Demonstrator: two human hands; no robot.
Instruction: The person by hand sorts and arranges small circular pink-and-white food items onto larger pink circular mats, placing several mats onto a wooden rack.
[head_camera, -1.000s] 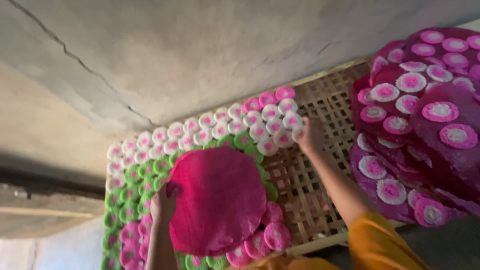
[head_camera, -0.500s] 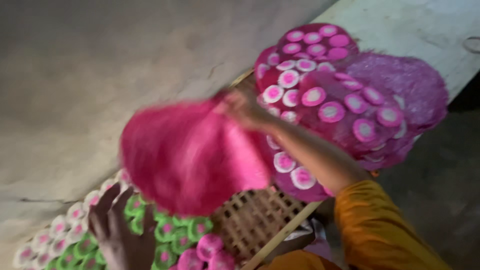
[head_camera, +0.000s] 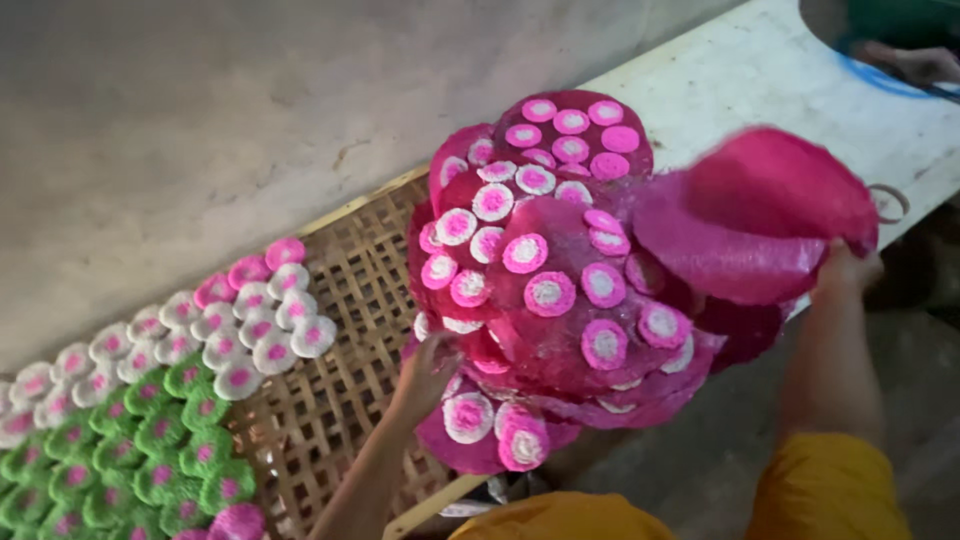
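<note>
Care matters most as our right hand (head_camera: 848, 272) pinches the edge of the pink disc (head_camera: 755, 225): we judge it best kept flat and lowered gently onto the stack of pink discs (head_camera: 560, 290). Our left hand (head_camera: 425, 372) touches the stack's lower edge; we cannot tell its grip. Below lies the woven bamboo tray (head_camera: 345, 290).

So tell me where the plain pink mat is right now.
In the head view, the plain pink mat is at upper right, held by the right hand above the stacked mats.
</note>
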